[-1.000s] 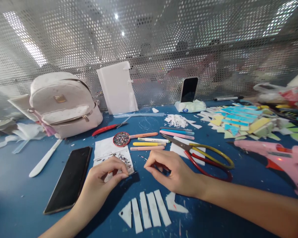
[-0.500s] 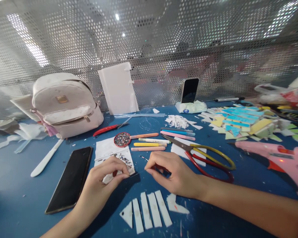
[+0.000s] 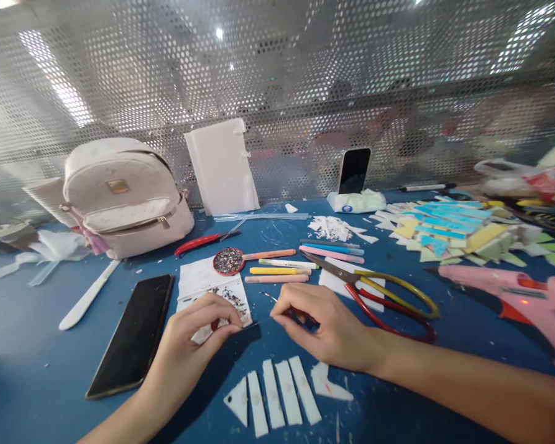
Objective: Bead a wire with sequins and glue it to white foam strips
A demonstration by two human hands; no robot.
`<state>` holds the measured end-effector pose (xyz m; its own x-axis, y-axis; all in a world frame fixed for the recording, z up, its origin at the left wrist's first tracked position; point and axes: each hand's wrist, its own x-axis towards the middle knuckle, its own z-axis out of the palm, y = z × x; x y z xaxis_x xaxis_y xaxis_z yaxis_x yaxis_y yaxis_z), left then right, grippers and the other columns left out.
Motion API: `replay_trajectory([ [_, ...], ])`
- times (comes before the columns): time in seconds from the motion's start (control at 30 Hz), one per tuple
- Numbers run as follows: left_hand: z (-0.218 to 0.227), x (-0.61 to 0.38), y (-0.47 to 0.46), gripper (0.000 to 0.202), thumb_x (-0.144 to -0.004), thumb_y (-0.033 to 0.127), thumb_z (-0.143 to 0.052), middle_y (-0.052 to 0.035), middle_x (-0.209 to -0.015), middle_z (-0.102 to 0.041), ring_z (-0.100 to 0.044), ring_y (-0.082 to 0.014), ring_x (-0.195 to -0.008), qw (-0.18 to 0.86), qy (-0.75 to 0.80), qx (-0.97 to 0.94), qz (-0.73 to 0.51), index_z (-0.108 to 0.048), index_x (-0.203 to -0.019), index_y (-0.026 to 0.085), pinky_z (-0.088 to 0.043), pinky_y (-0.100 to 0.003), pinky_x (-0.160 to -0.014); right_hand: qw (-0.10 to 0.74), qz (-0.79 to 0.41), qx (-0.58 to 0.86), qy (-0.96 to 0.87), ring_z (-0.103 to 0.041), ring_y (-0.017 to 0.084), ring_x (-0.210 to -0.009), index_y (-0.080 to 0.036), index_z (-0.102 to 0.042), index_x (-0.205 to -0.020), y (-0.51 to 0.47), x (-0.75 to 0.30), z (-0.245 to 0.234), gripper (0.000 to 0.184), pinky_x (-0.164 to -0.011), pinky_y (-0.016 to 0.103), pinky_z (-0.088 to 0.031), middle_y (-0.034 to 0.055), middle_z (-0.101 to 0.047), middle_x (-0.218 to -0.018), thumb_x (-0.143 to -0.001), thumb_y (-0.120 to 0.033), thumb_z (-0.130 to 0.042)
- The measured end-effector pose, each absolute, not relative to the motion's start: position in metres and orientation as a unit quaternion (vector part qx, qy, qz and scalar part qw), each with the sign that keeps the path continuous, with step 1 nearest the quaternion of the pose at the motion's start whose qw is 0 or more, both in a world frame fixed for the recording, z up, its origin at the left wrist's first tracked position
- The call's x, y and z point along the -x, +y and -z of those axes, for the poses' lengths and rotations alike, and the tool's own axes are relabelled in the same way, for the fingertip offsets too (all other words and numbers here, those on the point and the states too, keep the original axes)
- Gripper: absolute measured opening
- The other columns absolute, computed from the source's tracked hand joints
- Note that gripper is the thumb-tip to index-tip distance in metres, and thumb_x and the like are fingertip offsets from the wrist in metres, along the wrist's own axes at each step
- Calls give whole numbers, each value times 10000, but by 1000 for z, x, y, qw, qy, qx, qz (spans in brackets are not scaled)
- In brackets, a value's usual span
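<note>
My left hand [image 3: 198, 336] is pinched at its fingertips over a white paper [image 3: 198, 285] strewn with tiny beads; what it pinches is too small to name. My right hand [image 3: 321, 324] is closed in a pinch beside it, holding a thin dark stick-like thing that I cannot make out. A fine thread or wire seems to run between the two pinches. Just behind lies a round red lid of glittery beads [image 3: 228, 260]. Several white foam strips [image 3: 277, 394] lie in a row in front of my hands.
A black phone [image 3: 132, 333] lies to the left, with a white plastic knife [image 3: 87, 296] and a pink backpack [image 3: 124, 197] behind. Colored pens [image 3: 280, 269], scissors [image 3: 374, 287], red pliers [image 3: 203, 239], a pink glue gun [image 3: 513, 290], foam scraps [image 3: 448, 228] and a propped phone [image 3: 354, 169] lie around.
Both hands have stayed nearly in place, their pinched fingertips drawing slightly closer together. The view has shifted down a little.
</note>
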<state>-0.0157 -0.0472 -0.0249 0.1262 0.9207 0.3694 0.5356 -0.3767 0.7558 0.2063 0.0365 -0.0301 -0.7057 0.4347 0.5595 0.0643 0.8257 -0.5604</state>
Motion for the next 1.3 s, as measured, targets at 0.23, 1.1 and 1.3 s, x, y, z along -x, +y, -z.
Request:
replay_trajectory([
  [0.23, 26, 17, -46, 155, -882, 130, -588, -24, -802, -669, -605, -150, -744, 225, 515, -721, -405, -665, -767, 202, -486, -237, -690, 353, -256, 146, -888, -432, 104, -612, -172, -536, -791, 37, -207, 33, 125, -575, 246, -355, -13, -530, -708, -890, -115, -486],
  [1.1, 28, 5, -49, 153, -908, 113, -541, -51, -855, -646, -611, -175, -797, 190, 509, -751, -376, -635, -815, 189, -481, -265, -701, 312, -176, 104, -928, -490, 137, -651, -175, -555, -819, 36, -205, 35, 124, -582, 252, -355, 13, -573, -718, -895, -126, -469],
  [1.3, 27, -4, -46, 133, -899, 144, -558, -45, -834, -645, -589, -173, -751, 180, 522, -750, -365, -658, -824, 189, -462, -263, -669, 309, -170, 99, -930, -534, 141, -687, -174, -582, -847, 35, -205, 38, 120, -608, 251, -393, 17, -605, -748, -912, -155, -484],
])
